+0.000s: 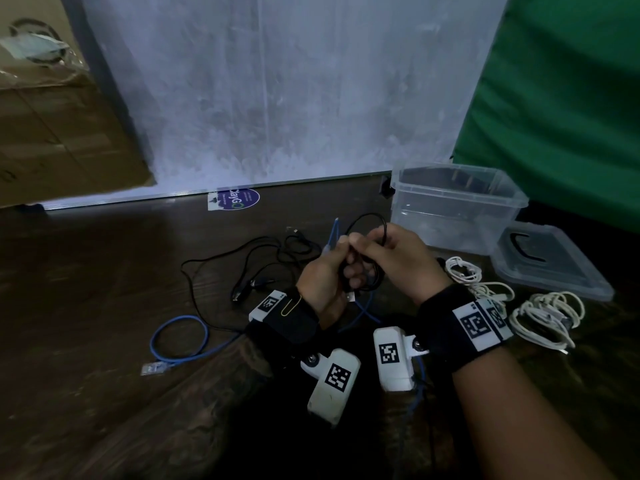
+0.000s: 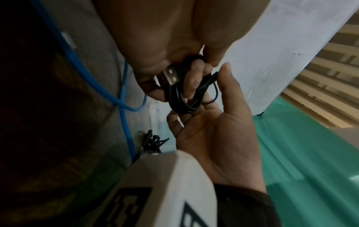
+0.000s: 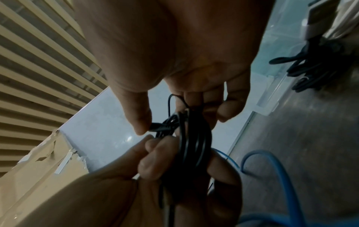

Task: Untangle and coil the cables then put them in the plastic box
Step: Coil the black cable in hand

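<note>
- Two hands meet low over the dark wood floor; left hand and right hand touch at the fingertips around one black cable coil.
- Nearest: blue cable loops on the floor left of the left wrist, clear plug at its near end; another stretch runs under both wrists.
- White cable bundles lie just right of the right wrist, coiled, a few of them close together.
- Loose black cable sprawls on the floor beyond the left hand, partly crossing the blue one, connectors at its ends.
- Box lid lies flat right of the hands, beyond the white bundles, beside the plastic box.
- Plastic box stands open, just beyond the right hand, close to the wall; green cloth behind it.
- Cardboard box far left against the wall; round sticker at the wall base.
- Open floor left of the hands; right side crowded by bundles, lid, box.
- Left hand: fingers curled round the coil, gripping several loops, seen in the right wrist view.
- Right hand: thumb and fingers pinch the coil's top; USB plug sticks out by its palm in the left wrist view.
</note>
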The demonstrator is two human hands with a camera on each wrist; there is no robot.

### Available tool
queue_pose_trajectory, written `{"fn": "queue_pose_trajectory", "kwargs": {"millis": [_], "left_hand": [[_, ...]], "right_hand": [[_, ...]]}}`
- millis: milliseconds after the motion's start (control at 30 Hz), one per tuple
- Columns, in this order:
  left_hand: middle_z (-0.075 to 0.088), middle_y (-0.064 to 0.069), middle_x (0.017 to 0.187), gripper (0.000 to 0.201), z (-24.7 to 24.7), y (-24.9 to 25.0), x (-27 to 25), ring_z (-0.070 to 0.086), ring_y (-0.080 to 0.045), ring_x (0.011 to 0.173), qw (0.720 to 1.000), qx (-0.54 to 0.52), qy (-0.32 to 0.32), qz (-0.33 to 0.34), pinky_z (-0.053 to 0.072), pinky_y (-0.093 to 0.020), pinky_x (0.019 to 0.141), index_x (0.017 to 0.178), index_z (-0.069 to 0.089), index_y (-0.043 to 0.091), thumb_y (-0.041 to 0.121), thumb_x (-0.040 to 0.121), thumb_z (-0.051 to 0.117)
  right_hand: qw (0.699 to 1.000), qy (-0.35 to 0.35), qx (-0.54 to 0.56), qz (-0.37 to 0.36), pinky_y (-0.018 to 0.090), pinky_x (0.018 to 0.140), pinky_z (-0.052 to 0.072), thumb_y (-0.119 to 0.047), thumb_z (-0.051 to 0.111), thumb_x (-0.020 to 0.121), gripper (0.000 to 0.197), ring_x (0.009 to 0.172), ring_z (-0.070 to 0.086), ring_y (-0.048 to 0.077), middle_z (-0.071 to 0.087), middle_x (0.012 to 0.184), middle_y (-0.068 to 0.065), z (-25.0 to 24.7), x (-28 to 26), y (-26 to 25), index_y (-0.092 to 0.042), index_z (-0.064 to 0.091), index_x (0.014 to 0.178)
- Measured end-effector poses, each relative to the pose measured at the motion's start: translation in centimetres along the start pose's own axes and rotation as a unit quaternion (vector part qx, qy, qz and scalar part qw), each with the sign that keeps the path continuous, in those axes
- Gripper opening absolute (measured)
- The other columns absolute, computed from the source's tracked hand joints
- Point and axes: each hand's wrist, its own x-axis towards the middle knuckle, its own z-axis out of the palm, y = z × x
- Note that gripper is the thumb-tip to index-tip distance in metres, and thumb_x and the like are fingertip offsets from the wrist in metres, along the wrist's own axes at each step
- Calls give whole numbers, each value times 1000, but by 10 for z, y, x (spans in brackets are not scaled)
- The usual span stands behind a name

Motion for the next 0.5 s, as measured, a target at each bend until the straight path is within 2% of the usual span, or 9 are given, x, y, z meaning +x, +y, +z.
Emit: {"fn": "queue_pose_trajectory", "kwargs": {"millis": [67, 100, 167, 200, 267, 333, 433, 500], "left_hand": [[36, 0, 49, 28, -1, 0, -1, 39, -14, 45, 1000, -3, -25, 7, 40, -29, 69, 69, 44, 10, 23, 92, 54], [34, 0, 50, 23, -2, 1, -1, 37, -13, 47, 999, 0, -41, 13, 40, -29, 70, 66, 44, 10, 16, 84, 57], [33, 1, 53, 21, -4, 2, -1, 33, -11, 47, 997, 30, -63, 29, 35, -24, 58, 59, 43, 14, 7, 74, 56], [34, 2, 53, 23, -5, 1, -1, 32, -10, 47, 995, 51, -73, 38, 30, -22, 52, 58, 43, 15, 5, 75, 55], [34, 4, 53, 29, -4, -1, 0, 29, -8, 45, 993, 84, -69, 49, 21, -22, 50, 56, 47, 19, 7, 80, 58], [35, 6, 51, 34, -3, -4, 1, 28, -5, 43, 992, 105, -52, 52, 19, -19, 46, 57, 47, 19, 7, 86, 62], [31, 6, 51, 34, 0, -2, -2, 26, -3, 40, 993, 101, -52, 21, 23, -14, 38, 61, 54, 18, 8, 94, 55], [26, 5, 54, 34, 1, 0, -5, 23, -3, 41, 995, 78, -63, -9, 19, -14, 39, 62, 64, 18, 14, 94, 54]], "right_hand": [[999, 25, -40, -5, 22, 52, 48, -32, 64, 95, 31, 51, 62, 8, 67, 57, -1, -1, 2, 2, -6, 63, 78], [996, 44, -70, -16, 26, 57, 50, -35, 62, 95, 34, 58, 63, 11, 68, 63, 3, -2, 3, 3, -7, 64, 75], [988, 74, -127, -44, 35, 69, 49, -36, 59, 96, 35, 70, 62, 19, 69, 77, 11, -3, 9, 10, -9, 65, 75], [986, 81, -135, -52, 37, 70, 49, -35, 58, 96, 33, 73, 61, 21, 68, 79, 13, -5, 11, 12, -9, 65, 76], [989, 86, -110, -57, 37, 68, 50, -32, 59, 96, 31, 71, 60, 24, 66, 78, 14, -6, 14, 15, -8, 66, 79], [990, 96, -81, -71, 32, 65, 49, -28, 61, 96, 28, 66, 56, 17, 61, 69, 7, -6, 14, 15, -5, 66, 81], [985, 108, -75, -112, 18, 59, 42, -19, 63, 96, 24, 61, 49, 8, 54, 63, -1, -4, 13, 13, -2, 66, 80], [984, 104, -70, -123, 19, 60, 42, -17, 62, 96, 21, 62, 49, 8, 55, 64, -1, -4, 13, 14, -3, 67, 81]]}}
